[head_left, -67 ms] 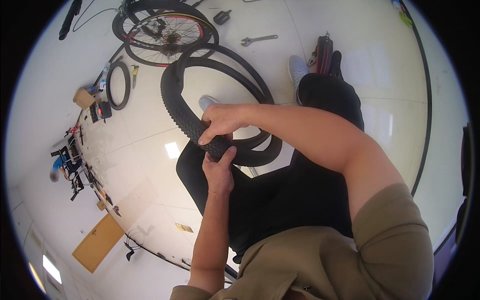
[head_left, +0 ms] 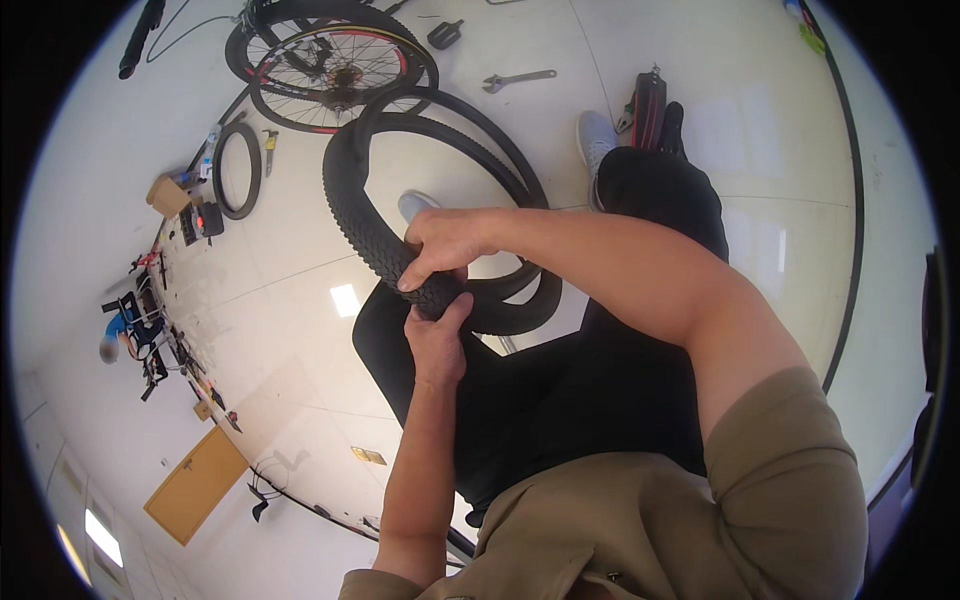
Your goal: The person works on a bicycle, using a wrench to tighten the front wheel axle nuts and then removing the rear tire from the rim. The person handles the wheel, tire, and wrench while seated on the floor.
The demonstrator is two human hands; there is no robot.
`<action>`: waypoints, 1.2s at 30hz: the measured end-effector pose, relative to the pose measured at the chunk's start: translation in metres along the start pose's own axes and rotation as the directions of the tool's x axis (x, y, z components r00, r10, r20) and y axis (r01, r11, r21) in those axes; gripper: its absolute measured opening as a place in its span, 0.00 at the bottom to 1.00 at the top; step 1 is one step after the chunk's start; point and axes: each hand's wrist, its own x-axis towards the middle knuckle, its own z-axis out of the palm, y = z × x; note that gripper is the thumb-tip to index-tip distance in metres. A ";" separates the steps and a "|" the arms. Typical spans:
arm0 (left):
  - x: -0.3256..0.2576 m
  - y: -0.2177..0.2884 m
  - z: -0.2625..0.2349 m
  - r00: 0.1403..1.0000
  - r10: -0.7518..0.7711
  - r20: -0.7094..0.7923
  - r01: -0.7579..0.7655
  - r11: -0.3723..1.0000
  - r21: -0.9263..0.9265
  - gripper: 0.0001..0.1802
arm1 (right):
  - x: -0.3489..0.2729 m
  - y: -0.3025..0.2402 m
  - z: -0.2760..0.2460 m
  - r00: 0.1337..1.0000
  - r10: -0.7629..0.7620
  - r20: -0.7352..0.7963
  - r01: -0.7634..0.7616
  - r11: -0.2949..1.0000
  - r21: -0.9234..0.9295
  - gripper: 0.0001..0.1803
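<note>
- Hands meet at the middle of the view, both on a black knobby bicycle tyre [head_left: 365,215] held above the person's lap.
- Right hand [head_left: 445,245] comes in from three o'clock along a bare forearm; its fingers are curled together over the tread, clamped on the tyre from above.
- Left hand [head_left: 435,340] rises from six o'clock just beneath the right hand, thumb and fingers wrapped around the same stretch of tyre from below; the two hands are touching or nearly so.
- Tyre loops away from the grip toward twelve o'clock, and part of it folds back to the right of the hands.
- Black trousers [head_left: 560,390] cover the seated person's legs under the tyre, and a grey shoe [head_left: 597,135] shows at about one o'clock.
- Olive short-sleeved shirt [head_left: 700,510] fills the view toward five o'clock.
- Bicycle wheel [head_left: 335,70] with spokes and a red-trimmed rim lies on the pale floor [head_left: 750,120] at eleven o'clock, well apart from the hands.
- Wrench [head_left: 518,78] lies on the floor at twelve o'clock, near the wheel.
- Smaller black ring of rubber [head_left: 238,170] lies at ten o'clock, beside a small cardboard box [head_left: 167,195].
- Red-and-black tool [head_left: 648,105] sits just beside the shoe at one o'clock.
</note>
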 end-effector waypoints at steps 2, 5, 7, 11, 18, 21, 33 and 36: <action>0.003 0.002 0.002 1.000 -0.004 0.017 0.003 1.000 0.028 0.19 | 0.006 0.003 0.000 1.000 -0.011 0.006 0.010 0.999 0.034 0.29; 0.006 0.007 0.009 0.997 0.013 0.070 -0.014 1.000 0.014 0.20 | 0.006 0.005 -0.002 1.000 -0.006 0.004 0.006 0.996 0.091 0.30; 0.007 0.007 0.007 0.993 0.026 0.118 -0.025 1.000 -0.010 0.21 | 0.001 -0.003 -0.003 1.000 0.000 -0.004 0.000 0.995 0.102 0.30; 0.008 0.011 0.014 0.987 -0.029 0.155 0.047 0.992 -0.116 0.23 | -0.005 -0.007 -0.004 0.999 0.011 -0.042 -0.008 0.998 0.069 0.32; 0.021 0.002 -0.005 0.969 -0.041 0.244 0.074 0.989 -0.129 0.22 | -0.011 -0.018 -0.004 0.989 0.058 -0.136 -0.056 0.998 0.016 0.33; 0.024 0.000 -0.001 0.973 0.020 0.231 0.004 0.995 -0.102 0.21 | -0.012 -0.018 -0.007 0.993 0.063 -0.097 -0.065 0.998 -0.024 0.36; 0.024 0.003 -0.005 0.943 -0.022 0.333 0.153 0.915 -0.372 0.33 | -0.002 -0.014 -0.007 0.987 0.049 -0.153 -0.044 0.998 0.037 0.31; 0.020 0.002 -0.003 0.945 -0.029 0.327 0.153 0.921 -0.359 0.32 | 0.002 -0.004 -0.008 0.993 0.054 -0.106 -0.036 0.986 0.165 0.27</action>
